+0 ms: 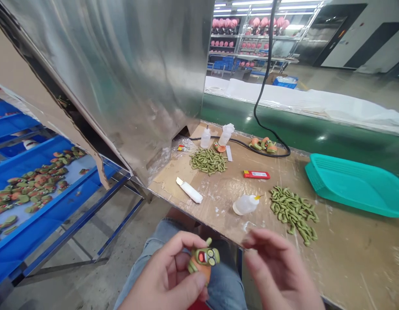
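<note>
My left hand (176, 275) is closed around a small toy figurine (202, 262), green and orange with round white eyes and an open red mouth. The figurine is tilted, its face turned to the right, above my lap. To the right, my right hand (277, 271) hovers by the table edge, fingers curved and thumb slightly apart, with nothing visible in it. Just beyond that hand a clear squeeze bottle (245, 205) with a yellow tip lies on its side. A pile of curved green pieces (293, 211) is spread on the table to its right.
Another pile of green pieces (208, 161) lies further back, near two white bottles (205, 137). A white-wrapped blade (189, 190), a red case (256, 174), a black cable (256, 107) and a teal tray (357, 185) are around. Blue trays (89, 185) of figurines stand left.
</note>
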{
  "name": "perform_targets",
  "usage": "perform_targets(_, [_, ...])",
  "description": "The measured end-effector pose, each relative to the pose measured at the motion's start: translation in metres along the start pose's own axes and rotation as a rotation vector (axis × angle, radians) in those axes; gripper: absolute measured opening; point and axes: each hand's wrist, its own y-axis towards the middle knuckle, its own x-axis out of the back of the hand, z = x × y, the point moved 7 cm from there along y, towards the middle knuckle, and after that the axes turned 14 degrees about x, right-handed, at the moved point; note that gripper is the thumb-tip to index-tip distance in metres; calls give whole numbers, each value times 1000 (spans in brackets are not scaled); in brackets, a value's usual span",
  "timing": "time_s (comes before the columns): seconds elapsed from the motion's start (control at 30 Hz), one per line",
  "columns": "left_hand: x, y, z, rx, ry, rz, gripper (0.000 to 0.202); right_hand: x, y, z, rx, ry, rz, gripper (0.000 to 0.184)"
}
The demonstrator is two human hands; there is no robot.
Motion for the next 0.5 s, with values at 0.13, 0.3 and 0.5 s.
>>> perform_targets(0.13, [5, -1, -3, -58, 4, -11, 16, 22, 29, -37, 59, -234, -173, 49])
perform_targets(0.3, [-3, -10, -10, -150, 7, 103, 22, 4, 60, -73, 54, -366, 54, 45])
perform_targets(0.5, [-5, -22, -34, -304, 305, 15, 14, -2, 33, -34, 5, -59, 248, 37])
